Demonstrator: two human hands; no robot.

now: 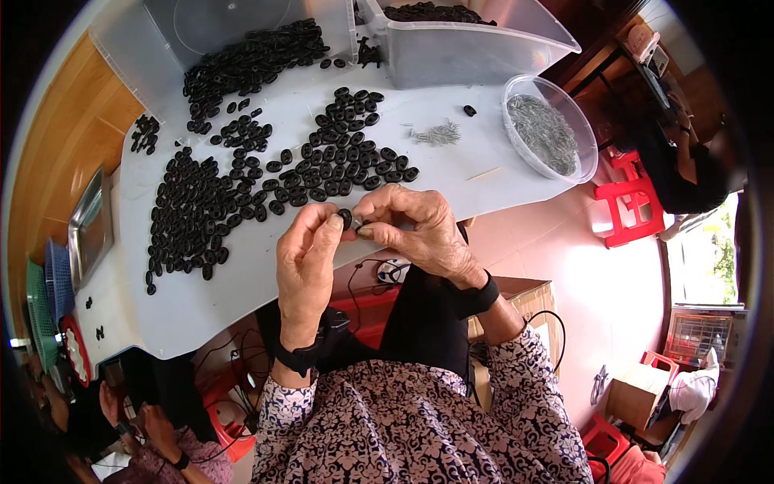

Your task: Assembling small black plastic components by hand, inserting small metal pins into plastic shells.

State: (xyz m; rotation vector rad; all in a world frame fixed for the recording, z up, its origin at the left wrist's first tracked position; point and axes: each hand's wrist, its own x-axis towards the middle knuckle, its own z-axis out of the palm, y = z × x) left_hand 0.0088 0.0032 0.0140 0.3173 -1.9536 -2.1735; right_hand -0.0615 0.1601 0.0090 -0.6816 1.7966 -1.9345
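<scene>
I see left hand (306,260) pinching black bead (345,219), right hand (423,234) pinching dark bit (362,228) beside it, seemingly unfinished, plenty left: loose beads (189,214) ten o'clock, pins (544,135) two o'clock.

A hand-assembly workshop, it seems: black parts (189,214) heaped across the desk (193,319), clear bins (476,60) along its far edge, a tub (591,151) of thin metal pins (544,133) at its right edge, other people (704,179) nearby.

Floor (580,282): pale pink tiles, right of the fingers (387,235).
Red stool (619,190): farther right of them.
Bright opening (698,242): far right, with greenery (726,256).
Wooden panel (60,145): far left.
</scene>
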